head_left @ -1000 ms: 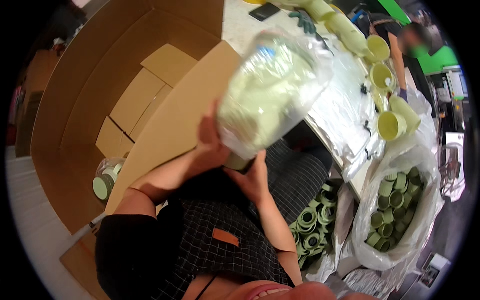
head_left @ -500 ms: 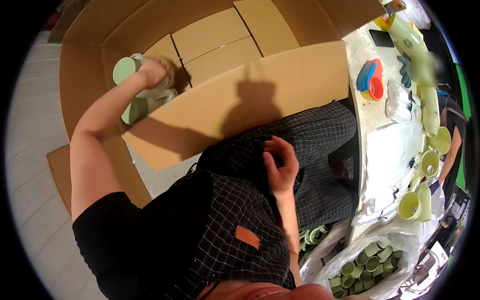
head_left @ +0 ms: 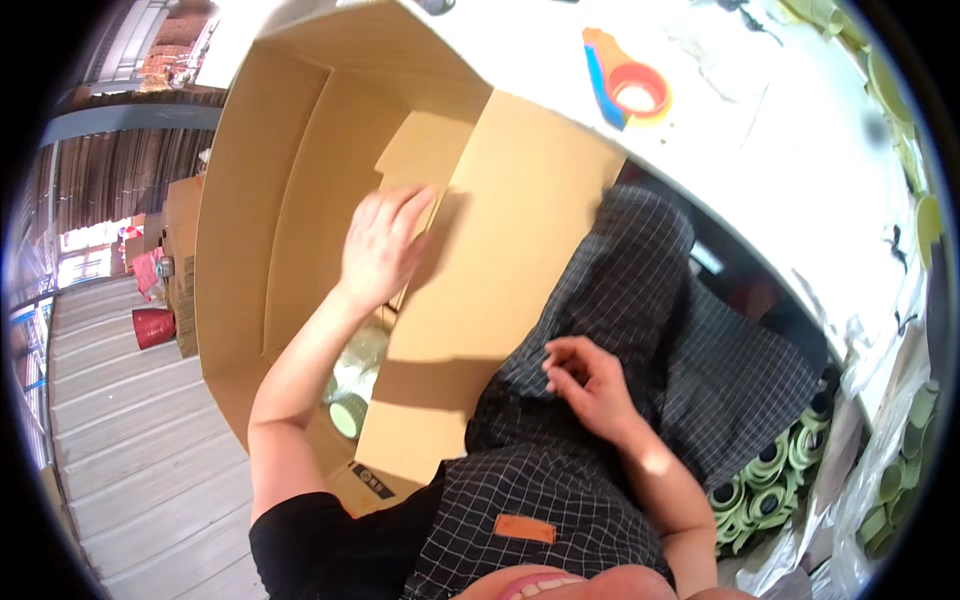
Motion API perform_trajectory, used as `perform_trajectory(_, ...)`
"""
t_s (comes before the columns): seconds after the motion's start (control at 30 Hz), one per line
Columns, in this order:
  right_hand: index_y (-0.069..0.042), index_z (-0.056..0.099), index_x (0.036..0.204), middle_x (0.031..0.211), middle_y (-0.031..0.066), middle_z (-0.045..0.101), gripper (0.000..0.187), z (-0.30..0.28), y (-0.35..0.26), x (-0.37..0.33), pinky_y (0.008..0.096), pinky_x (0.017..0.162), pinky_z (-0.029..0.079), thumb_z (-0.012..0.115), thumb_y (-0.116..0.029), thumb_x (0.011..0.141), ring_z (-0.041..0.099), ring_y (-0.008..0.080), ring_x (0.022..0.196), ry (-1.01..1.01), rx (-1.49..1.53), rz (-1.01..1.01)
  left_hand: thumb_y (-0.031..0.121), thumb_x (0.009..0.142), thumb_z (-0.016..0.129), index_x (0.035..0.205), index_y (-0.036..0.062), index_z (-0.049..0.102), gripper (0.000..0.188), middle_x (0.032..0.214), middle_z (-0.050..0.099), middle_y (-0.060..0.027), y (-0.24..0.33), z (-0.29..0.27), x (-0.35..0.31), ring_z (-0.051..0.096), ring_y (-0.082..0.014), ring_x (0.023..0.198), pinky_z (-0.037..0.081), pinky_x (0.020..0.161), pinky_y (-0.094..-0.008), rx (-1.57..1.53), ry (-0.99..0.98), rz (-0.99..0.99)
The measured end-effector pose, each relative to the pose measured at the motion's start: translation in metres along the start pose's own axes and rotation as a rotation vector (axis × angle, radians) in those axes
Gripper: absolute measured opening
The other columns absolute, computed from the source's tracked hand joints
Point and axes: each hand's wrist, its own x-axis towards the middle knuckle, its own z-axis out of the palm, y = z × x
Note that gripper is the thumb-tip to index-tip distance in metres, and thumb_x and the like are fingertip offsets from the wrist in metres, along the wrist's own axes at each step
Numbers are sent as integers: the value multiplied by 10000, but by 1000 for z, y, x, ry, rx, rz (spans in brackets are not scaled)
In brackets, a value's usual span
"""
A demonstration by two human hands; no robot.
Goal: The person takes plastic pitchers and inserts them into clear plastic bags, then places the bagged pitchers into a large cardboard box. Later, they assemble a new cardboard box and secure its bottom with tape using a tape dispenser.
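Note:
My left hand (head_left: 385, 245) is raised over a large open cardboard box (head_left: 530, 180), its fingers stretched out beside the top edge of the near wall, holding nothing. Below that forearm, a pale green round piece (head_left: 348, 415) in clear plastic wrap lies inside the box at its near end. Flat cardboard (head_left: 425, 150) shows deeper within the box. My right hand (head_left: 592, 388) hovers over my checked apron (head_left: 570, 440) with fingers loosely bent and the thumb apart; I see nothing in it.
To the right, a white table (head_left: 740, 190) bears stacked orange, blue and yellow plastic holders (head_left: 638, 92) and clear bags. Green ring-shaped parts (head_left: 765, 490) fill a container below it. A red bucket (head_left: 153, 328) and stacked cardboard sheets (head_left: 130, 165) stand at the left.
My left hand has come away from the wrapped green pieces and risen above the box. The whole view has turned, and the right hand stays near my lap.

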Motion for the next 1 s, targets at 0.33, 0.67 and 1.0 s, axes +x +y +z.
perform_trajectory(0.33, -6, 529, 1310, 1044, 103, 678, 320, -42, -3, 15, 272, 799, 552, 557, -89, 1002, 675, 131, 861, -368, 441, 169, 242, 791, 744, 1275, -104, 406, 684, 1193, 573, -294, -69, 124, 453, 554, -418, 1163, 441, 995, -437, -713, 633, -671)
perform_trajectory(0.67, -11, 538, 1328, 1077, 84, 677, 320, -53, 10, 13, 270, 864, 541, 532, -157, 1043, 655, 119, 952, -422, 720, 267, 296, 874, 739, 1129, -54, 583, 460, 1035, 668, -146, -137, 110, 531, 651, -242, 989, 515, 667, -360, -1436, 758, -883)
perform_trajectory(1.0, -53, 507, 1339, 1275, 122, 601, 425, -83, -52, -5, 352, 955, 493, 603, -284, 995, 608, 187, 1117, 243, 455, -238, 39, 963, 618, 1208, -28, 621, 254, 1150, 668, -111, 98, -2, 330, 629, -187, 970, 503, 860, -306, -744, 728, 137)
